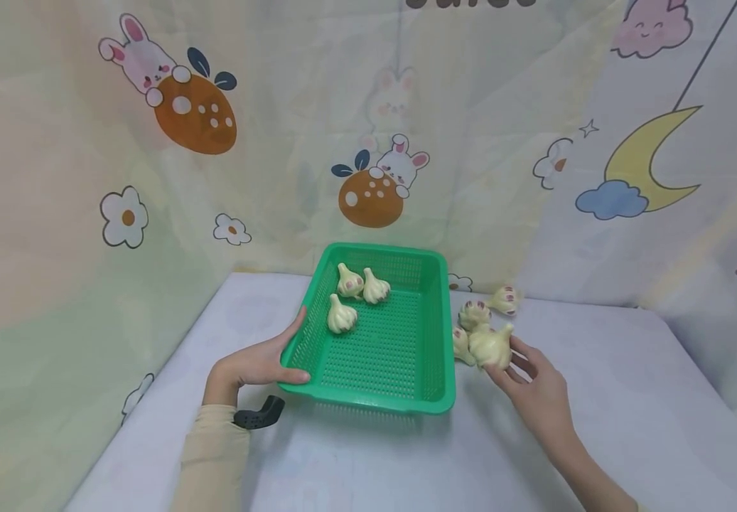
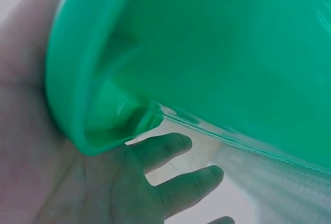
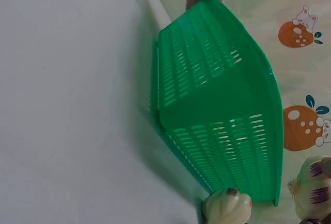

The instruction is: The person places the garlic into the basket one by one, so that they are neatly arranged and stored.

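Note:
A green plastic basket [image 1: 374,402] with perforated walls stands on the table, and three garlic bulbs [image 1: 342,315] lie inside it toward its left side. My left hand [image 1: 264,361] grips the basket's left rim near the front corner; in the left wrist view that rim [image 2: 67,74] sits against the palm. Right of the basket, my right hand [image 1: 537,391] holds a garlic bulb [image 1: 490,347] between thumb and fingers. Just behind this bulb are other garlic bulbs [image 1: 474,314], one of them [image 3: 227,208] close against the basket wall.
A white cloth covers the table [image 1: 598,370]. Behind it hangs a printed curtain [image 1: 470,178] with rabbits, flowers and a moon. One garlic bulb [image 1: 505,300] lies farther back, near the table's rear edge. A black strap piece [image 1: 259,413] sits at the left wrist.

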The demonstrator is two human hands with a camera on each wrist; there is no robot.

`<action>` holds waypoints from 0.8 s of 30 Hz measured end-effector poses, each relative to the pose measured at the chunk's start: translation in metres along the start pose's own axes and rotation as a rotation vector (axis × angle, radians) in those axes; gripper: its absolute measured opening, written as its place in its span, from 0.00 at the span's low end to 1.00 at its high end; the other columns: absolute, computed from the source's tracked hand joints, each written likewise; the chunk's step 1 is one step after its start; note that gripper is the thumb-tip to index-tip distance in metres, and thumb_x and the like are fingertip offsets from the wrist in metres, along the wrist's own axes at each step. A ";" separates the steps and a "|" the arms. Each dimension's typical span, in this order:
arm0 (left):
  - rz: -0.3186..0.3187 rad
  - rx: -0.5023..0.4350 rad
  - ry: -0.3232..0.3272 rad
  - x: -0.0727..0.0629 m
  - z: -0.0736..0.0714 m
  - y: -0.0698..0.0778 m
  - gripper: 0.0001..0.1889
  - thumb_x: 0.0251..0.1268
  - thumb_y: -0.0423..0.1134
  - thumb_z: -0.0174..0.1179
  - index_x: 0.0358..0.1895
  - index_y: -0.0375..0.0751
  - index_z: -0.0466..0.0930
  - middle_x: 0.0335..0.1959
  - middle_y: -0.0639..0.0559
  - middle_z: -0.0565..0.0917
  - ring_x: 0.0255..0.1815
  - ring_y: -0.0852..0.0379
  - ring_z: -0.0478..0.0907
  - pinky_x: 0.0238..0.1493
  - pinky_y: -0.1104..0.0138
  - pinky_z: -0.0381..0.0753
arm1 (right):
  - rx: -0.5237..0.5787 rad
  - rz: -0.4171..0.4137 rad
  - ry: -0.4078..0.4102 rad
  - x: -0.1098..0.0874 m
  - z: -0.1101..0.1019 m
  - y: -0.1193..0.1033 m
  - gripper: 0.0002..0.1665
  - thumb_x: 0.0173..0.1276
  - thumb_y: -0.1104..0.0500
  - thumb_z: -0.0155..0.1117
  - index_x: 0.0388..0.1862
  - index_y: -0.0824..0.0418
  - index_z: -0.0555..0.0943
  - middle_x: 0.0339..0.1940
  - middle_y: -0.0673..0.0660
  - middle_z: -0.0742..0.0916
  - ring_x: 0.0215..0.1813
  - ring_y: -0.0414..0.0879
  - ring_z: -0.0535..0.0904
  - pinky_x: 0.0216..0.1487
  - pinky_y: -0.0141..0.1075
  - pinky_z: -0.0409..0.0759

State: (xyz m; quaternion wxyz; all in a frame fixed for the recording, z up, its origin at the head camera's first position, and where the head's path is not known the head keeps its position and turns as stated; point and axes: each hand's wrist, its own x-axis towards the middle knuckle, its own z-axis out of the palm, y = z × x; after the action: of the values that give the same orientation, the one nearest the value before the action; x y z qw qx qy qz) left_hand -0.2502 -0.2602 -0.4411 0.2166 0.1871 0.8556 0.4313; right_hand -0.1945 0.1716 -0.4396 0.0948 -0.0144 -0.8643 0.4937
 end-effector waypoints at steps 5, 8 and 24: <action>-0.002 0.006 0.003 0.000 -0.003 0.001 0.64 0.52 0.54 0.69 0.74 0.59 0.18 0.78 0.47 0.31 0.77 0.46 0.38 0.71 0.45 0.51 | 0.006 -0.070 0.016 0.007 -0.001 -0.016 0.42 0.59 0.50 0.71 0.68 0.64 0.67 0.65 0.62 0.74 0.64 0.59 0.73 0.47 0.19 0.75; -0.011 0.003 0.002 -0.001 -0.003 0.003 0.64 0.51 0.54 0.69 0.74 0.59 0.18 0.78 0.47 0.30 0.77 0.46 0.38 0.71 0.46 0.50 | 0.006 -0.113 0.014 0.014 0.003 -0.025 0.42 0.58 0.51 0.72 0.68 0.63 0.68 0.64 0.61 0.75 0.63 0.58 0.75 0.48 0.21 0.75; 0.002 -0.017 -0.008 0.000 -0.001 0.001 0.64 0.52 0.54 0.69 0.74 0.58 0.18 0.78 0.43 0.32 0.77 0.43 0.41 0.70 0.45 0.52 | -0.074 -0.292 -0.034 0.057 0.031 -0.060 0.38 0.55 0.59 0.74 0.64 0.66 0.72 0.59 0.63 0.79 0.58 0.58 0.78 0.50 0.38 0.80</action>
State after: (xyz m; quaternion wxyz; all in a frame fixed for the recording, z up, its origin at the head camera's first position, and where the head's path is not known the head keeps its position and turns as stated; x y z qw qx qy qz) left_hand -0.2504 -0.2608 -0.4395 0.2214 0.1879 0.8508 0.4380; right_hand -0.2518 0.1213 -0.3952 0.1503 0.1161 -0.8764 0.4426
